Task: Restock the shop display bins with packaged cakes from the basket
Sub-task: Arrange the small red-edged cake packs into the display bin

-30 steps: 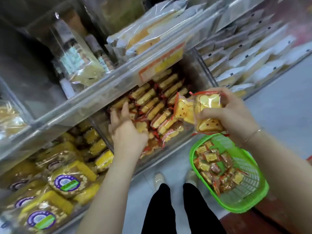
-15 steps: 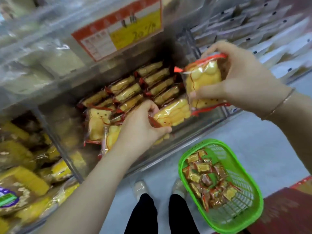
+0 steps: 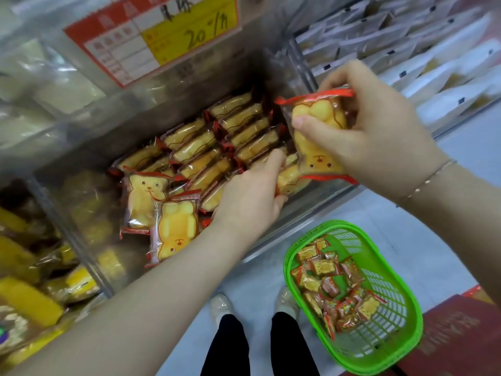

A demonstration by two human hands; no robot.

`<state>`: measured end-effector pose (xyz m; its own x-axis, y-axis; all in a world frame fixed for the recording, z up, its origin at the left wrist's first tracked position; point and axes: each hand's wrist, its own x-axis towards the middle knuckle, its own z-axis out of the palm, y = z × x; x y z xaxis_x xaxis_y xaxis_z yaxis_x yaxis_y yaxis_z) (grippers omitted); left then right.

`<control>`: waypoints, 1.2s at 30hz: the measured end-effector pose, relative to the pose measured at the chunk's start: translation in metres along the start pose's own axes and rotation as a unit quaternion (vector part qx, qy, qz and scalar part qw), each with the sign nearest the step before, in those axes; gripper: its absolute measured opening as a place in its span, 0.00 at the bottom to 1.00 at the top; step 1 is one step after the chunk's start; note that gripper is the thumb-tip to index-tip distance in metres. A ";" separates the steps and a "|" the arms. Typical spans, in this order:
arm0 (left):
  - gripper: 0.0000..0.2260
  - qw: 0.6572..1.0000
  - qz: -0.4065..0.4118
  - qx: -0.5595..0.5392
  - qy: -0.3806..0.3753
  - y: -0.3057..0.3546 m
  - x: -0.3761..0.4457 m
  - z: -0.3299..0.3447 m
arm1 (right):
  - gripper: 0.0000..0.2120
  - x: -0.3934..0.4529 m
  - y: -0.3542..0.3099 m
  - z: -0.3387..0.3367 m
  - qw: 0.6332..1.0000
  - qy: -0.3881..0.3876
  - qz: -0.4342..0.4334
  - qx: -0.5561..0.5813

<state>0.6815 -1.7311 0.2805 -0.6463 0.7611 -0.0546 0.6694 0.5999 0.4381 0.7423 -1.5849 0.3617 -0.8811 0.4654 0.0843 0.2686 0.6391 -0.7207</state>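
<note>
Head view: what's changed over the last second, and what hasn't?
The left hand was open over the bin and has since taken hold of a packaged cake, pressing it in at the near right corner. The right hand still grips a bear-shaped cake above the bin. The green basket stays on the floor.

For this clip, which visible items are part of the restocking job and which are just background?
Job: bear-shaped cake held in right hand; left hand gripping a cake in the clear display bin; green basket.
Background: price label; white packets; yellow cakes.
</note>
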 end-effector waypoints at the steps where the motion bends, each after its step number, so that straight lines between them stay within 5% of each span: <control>1: 0.21 1.000 -0.001 0.007 0.005 -0.001 -0.001 0.002 | 0.17 0.001 -0.001 -0.003 0.999 -0.010 0.023 0.039; 4: 0.20 0.996 -0.002 0.083 0.004 -0.006 0.001 0.006 | 0.18 0.001 -0.002 -0.012 0.993 -0.038 0.054 0.101; 7: 0.22 0.983 0.043 0.176 -0.041 -0.009 0.004 0.008 | 0.17 -0.004 -0.003 -0.016 0.998 -0.053 0.022 0.026; 15: 0.30 0.986 0.027 0.033 -0.161 -0.009 0.008 -0.016 | 0.17 -0.025 -0.001 -0.020 0.988 -0.091 -0.052 -0.112; 22: 0.14 0.986 0.055 0.118 -0.101 -0.014 -0.004 -0.014 | 0.12 -0.043 0.012 -0.019 0.994 -0.028 -0.042 -0.101; 25: 0.12 0.996 0.029 0.067 -0.056 -0.014 -0.007 -0.009 | 0.12 -0.051 0.017 -0.019 0.993 0.033 -0.033 -0.109; 27: 0.17 1.000 0.018 0.026 0.003 -0.015 -0.005 -0.010 | 0.11 -0.053 0.017 -0.018 0.991 0.064 -0.023 -0.111; 30: 0.31 0.996 0.043 0.075 -0.039 -0.017 0.002 -0.008 | 0.11 -0.054 0.014 -0.012 0.990 0.089 -0.013 -0.107; 33: 0.28 0.983 0.053 0.156 -0.086 -0.021 0.007 0.000 | 0.11 -0.053 0.012 -0.006 0.989 0.092 -0.004 -0.113; 36: 0.23 0.989 0.045 0.126 -0.063 -0.022 0.006 0.004 | 0.11 -0.053 0.014 -0.004 0.990 0.102 0.005 -0.096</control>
<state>0.6643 -1.7392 0.2672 -0.5402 0.8290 -0.1445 0.8023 0.5592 0.2087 0.7944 -1.5983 0.3498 -0.7863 0.5741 0.2282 0.3635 0.7286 -0.5806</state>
